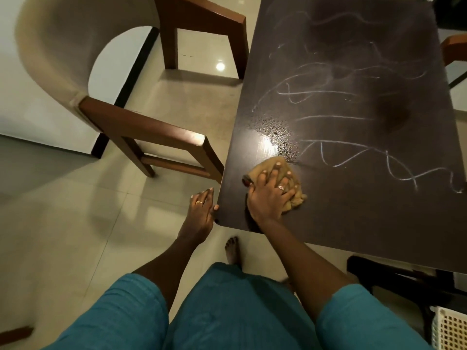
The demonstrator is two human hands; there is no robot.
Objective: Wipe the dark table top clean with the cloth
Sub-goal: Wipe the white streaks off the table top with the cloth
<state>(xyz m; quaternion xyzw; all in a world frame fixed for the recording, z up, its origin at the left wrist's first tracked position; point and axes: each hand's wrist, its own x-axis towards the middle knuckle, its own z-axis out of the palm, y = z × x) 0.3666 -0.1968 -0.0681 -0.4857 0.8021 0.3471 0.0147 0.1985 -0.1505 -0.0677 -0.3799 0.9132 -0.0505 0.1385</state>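
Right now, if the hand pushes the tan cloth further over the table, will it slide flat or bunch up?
The cloth already lies crumpled under the right hand, so it is probably soft and floppy and would bunch up more. The wet, shiny patch just ahead suggests it may glide easily there. Across the dry chalk marks it likely drags more.

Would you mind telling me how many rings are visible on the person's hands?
2. One ring is on the left hand at the table edge; the other ring is on the right hand pressing the cloth. Others may be hidden.
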